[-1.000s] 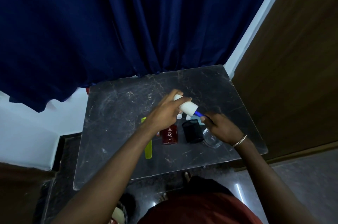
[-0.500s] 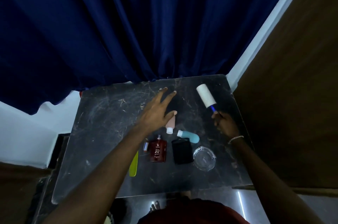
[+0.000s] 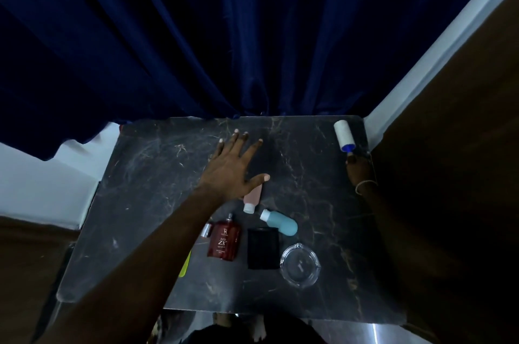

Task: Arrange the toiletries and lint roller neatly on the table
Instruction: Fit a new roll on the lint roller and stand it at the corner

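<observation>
Lint roller reaches the far right corner

Movement since a second ago is plain: the lint roller point(image 3: 343, 135), then held over the cluster of toiletries with both hands on it, now sits at the far right corner of the table point(image 3: 157, 175), its white roll pointing away and its blue neck toward the person. The right hand point(image 3: 358, 169) is closed around the handle end, though the light there is so dim that I cannot tell whether the roller already rests on the marble or hangs just above it. The left hand point(image 3: 233, 166) has let go; it is spread open, fingers splayed, palm down over the middle of the table, holding nothing, its thumb just above the pink bottle point(image 3: 252, 197).

I judge that the roller is being parked apart from the rest, leaving the toiletries to be lined up next.

These lie near the front edge: the pink bottle and a teal bottle point(image 3: 280, 223) on their sides, caps close together; a red perfume bottle point(image 3: 224, 241) with its silver cap point(image 3: 206, 230) loose beside it; a black pouch point(image 3: 263, 248); a clear glass dish point(image 3: 300, 264).

A yellow-green object point(image 3: 186, 265) is mostly hidden under the left forearm, and I cannot identify it. The right wrist and forearm fade into shadow.
</observation>
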`<state>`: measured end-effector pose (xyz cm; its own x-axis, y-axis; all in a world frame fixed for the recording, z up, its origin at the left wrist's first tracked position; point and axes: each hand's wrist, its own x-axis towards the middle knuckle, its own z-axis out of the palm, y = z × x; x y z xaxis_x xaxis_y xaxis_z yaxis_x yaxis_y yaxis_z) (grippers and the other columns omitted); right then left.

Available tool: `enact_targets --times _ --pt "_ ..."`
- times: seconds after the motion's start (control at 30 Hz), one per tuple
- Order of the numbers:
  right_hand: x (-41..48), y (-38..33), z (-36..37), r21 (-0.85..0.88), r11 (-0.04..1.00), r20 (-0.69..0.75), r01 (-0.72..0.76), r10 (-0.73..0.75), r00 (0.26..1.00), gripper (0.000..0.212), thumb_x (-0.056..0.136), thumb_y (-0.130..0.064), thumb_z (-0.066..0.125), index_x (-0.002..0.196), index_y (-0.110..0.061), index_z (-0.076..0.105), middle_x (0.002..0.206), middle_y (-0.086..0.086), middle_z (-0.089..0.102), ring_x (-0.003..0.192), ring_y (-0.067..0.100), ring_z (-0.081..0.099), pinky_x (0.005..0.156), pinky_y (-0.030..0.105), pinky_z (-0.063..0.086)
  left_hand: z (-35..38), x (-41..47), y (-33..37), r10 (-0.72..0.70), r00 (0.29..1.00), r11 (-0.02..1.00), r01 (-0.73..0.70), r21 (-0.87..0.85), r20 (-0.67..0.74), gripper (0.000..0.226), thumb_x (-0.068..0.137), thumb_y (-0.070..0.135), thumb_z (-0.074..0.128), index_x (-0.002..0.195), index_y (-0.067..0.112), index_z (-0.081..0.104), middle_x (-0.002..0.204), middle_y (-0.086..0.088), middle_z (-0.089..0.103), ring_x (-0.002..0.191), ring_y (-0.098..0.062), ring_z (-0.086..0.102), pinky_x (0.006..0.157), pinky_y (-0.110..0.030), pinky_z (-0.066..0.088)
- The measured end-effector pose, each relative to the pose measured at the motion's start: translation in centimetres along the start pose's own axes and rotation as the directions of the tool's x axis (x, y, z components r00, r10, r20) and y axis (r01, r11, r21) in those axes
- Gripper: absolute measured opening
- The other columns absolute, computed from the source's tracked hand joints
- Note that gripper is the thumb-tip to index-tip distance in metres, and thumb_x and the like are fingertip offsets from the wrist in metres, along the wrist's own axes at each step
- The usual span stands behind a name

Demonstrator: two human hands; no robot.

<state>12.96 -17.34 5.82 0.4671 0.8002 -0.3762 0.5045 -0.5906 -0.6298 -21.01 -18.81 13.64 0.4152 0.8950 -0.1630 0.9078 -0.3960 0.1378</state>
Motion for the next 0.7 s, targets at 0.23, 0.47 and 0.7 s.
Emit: enact_targets --times 0.23,0.47,0.7 --pt "1.8 -0.2 0.8 -0.037 0.997 0.058 -0.062 0.064 0.996 0.045 0.107 -0.026 0.039 0.131 0.008 0.057 0.133 0.031 0.057 0.123 0.042 0.056 0.108 0.046 0.041 0.3 0.5 0.0 -0.018 1.0 1.0 0.018 -0.014 0.005 0.092 0.092 0.083 0.031 0.164 0.035 0.001 0.174 -0.011 0.001 0.162 -0.028 -0.007 0.131 -0.056 0.006" --pt "1.0 -1.8 3.1 -0.16 0.987 0.217 -0.022 0.057 0.974 0.043 0.108 -0.017 0.035 0.134 0.011 0.053 0.138 0.03 0.054 0.129 0.039 0.053 0.107 0.041 0.041 0.4 0.9 -0.5 -0.039 0.998 0.999 0.041 -0.029 0.039 0.092 0.092 0.081 0.035 0.164 0.036 -0.001 0.175 -0.011 0.0 0.162 -0.029 -0.007 0.131 -0.057 0.007" --pt "0.4 -2.3 4.6 -0.207 0.978 0.121 0.009 0.016 0.993 0.046 0.108 -0.025 0.037 0.124 0.009 0.063 0.127 0.03 0.063 0.12 0.043 0.06 0.101 0.046 0.046 0.5 0.1 -1.9 -0.042 0.999 0.998 0.044 -0.053 0.025 0.09 0.094 0.079 0.037 0.164 0.034 0.003 0.174 -0.013 0.007 0.162 -0.031 0.001 0.131 -0.055 0.008"
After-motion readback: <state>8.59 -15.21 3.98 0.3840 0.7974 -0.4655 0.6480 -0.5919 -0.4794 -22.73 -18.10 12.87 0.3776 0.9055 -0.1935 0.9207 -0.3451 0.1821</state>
